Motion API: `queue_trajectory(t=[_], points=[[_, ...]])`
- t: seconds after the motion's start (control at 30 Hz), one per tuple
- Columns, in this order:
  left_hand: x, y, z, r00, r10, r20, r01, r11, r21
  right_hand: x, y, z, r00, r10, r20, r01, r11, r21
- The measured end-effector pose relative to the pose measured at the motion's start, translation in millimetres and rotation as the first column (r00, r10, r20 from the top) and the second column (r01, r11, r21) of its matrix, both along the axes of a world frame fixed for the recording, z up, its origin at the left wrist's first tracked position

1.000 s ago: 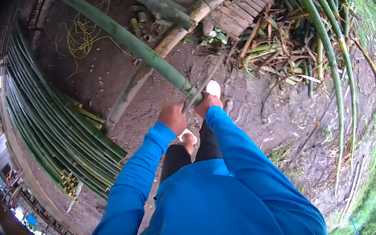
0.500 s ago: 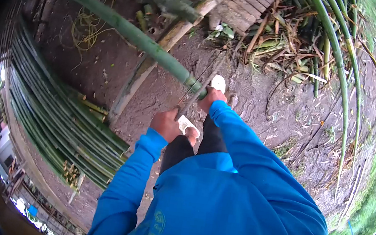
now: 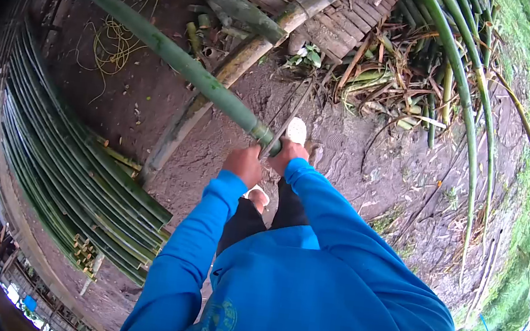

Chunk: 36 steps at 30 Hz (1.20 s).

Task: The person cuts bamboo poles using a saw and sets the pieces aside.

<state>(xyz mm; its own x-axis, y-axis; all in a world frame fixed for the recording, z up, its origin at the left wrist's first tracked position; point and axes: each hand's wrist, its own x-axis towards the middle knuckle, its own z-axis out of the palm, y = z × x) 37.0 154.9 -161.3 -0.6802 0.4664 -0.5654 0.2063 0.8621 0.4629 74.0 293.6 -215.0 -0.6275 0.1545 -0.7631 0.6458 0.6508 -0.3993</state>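
A long green bamboo pole (image 3: 181, 63) runs from the upper left down to my hands, resting across a slanted wooden beam (image 3: 230, 69). My right hand (image 3: 289, 155) is wrapped round the pole's near end. My left hand (image 3: 244, 164) is closed on the near end of a thin saw (image 3: 294, 113), whose long frame points up and away. The saw crosses the pole just beside my right hand, close to a node. The handle itself is hidden in my left fist.
Stacked green bamboo poles (image 3: 78, 176) lie at the left. A tangled yellow cord (image 3: 114, 44) is on the ground at upper left. Cut scraps and leaves (image 3: 388, 81) are heaped beside a slatted platform (image 3: 342, 23). Long bent bamboo stems (image 3: 472, 92) hang at the right.
My left hand, lower and nearer my body half a second ago, has moved up toward the pole with the saw. My right hand keeps its hold on the pole's end.
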Motion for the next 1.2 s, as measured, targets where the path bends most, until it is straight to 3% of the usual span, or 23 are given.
queue_trajectory(t=[0.07,0.1,0.13,0.2,0.3,0.43,0.47,0.57,0.6,0.67,0.73,0.83,0.93,1.03,1.13,1.2], points=[[-2,-7,14,0.999,0.009,-0.035,-0.009,1.0,0.024,7,-9,-19,0.998,0.068,-0.003,-0.068,0.995,0.072],[11,-11,32,1.0,0.024,0.012,-0.024,0.999,0.033,7,-5,-14,0.997,0.072,0.032,-0.074,0.995,0.066],[11,-19,61,0.999,0.03,0.036,-0.031,0.999,0.028,8,-1,-43,0.993,0.069,0.098,-0.077,0.994,0.079],[33,-49,102,0.992,0.093,0.081,-0.091,0.995,-0.031,2,-11,-3,0.994,0.051,0.097,-0.06,0.995,0.086],[35,-47,114,0.992,0.109,0.07,-0.109,0.994,-0.008,9,-11,-20,0.996,0.037,0.081,-0.046,0.992,0.117],[75,-113,186,0.988,0.122,0.091,-0.116,0.991,-0.07,0,-10,-2,0.994,0.024,0.104,-0.03,0.998,0.057],[81,-122,198,0.98,0.153,0.127,-0.141,0.985,-0.1,3,-11,-6,0.999,0.043,0.025,-0.044,0.996,0.079],[77,-116,182,0.988,0.123,0.09,-0.116,0.99,-0.075,3,-8,-13,0.995,0.07,0.069,-0.073,0.997,0.032],[75,-112,142,0.988,0.153,0.024,-0.153,0.988,-0.009,7,-9,-15,0.999,0.04,0.021,-0.041,0.998,0.056],[28,-68,66,0.994,0.083,0.065,-0.081,0.996,-0.028,12,-14,-27,0.998,-0.012,-0.06,0.018,0.995,0.094],[28,-45,29,0.998,0.053,0.016,-0.052,0.997,-0.053,9,-7,-34,0.999,-0.032,0.028,0.028,0.993,0.117],[29,-56,31,0.991,0.127,-0.039,-0.124,0.989,0.075,4,-19,-13,0.998,-0.033,0.053,0.028,0.996,0.09],[30,-73,20,0.997,0.069,-0.039,-0.066,0.996,0.066,7,-23,0,0.997,-0.052,0.054,0.045,0.992,0.119],[30,-101,-1,0.995,0.085,-0.06,-0.066,0.962,0.267,6,-21,3,0.998,-0.021,0.061,0.013,0.992,0.128],[34,-85,27,0.995,0.007,-0.1,0.02,0.963,0.268,7,-22,-4,0.998,-0.018,0.06,0.008,0.987,0.162],[45,-85,61,0.999,0.016,-0.051,-0.01,0.993,0.117,7,-26,4,0.996,-0.043,0.082,0.029,0.986,0.162]])
